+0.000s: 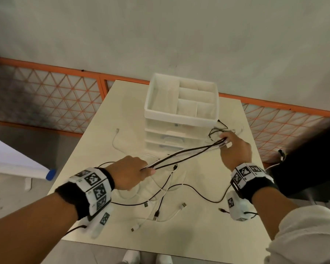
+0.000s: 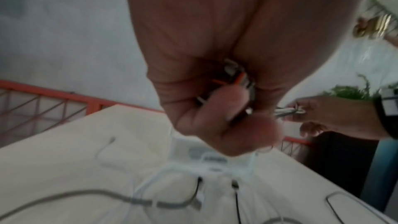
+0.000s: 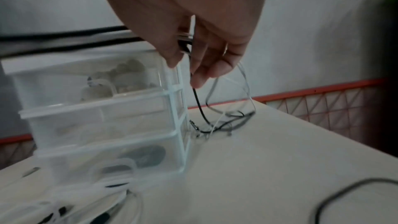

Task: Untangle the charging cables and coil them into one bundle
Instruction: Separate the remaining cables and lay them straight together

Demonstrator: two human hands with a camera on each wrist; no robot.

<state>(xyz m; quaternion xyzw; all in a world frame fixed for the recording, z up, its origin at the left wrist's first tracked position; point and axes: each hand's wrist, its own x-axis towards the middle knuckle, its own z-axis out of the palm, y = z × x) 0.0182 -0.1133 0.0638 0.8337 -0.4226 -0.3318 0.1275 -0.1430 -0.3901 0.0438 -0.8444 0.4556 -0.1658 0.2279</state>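
**Head view: cable strands stretched between both hands**

Head view showed the left hand [image 1: 131,173] fisted round a gathered run of black and white charging cables [image 1: 187,153], thumb pressed over them, above the middle of the counter [image 1: 95,155]. From that grip the strands ran taut, off the surface, up to the right hand [image 1: 234,148], whose fingers pinched their other end near the counter's right edge, beside the drawer unit [image 1: 181,111]. The left wrist view confirmed fingers [image 2: 217,106] curled round several plugs and cords.

Slack from the bundle trailed down onto the counter: loops of white and black cord lay tangled below the left hand, with loose plug ends spread toward the near edge. More cord hung from the right hand and pooled at the drawer unit's right side, seen in the right wrist view [image 3: 224,122].

The white plastic drawer unit stood at the far edge, its top tray divided into compartments. An orange lattice fence [image 1: 51,88] ran behind the counter.
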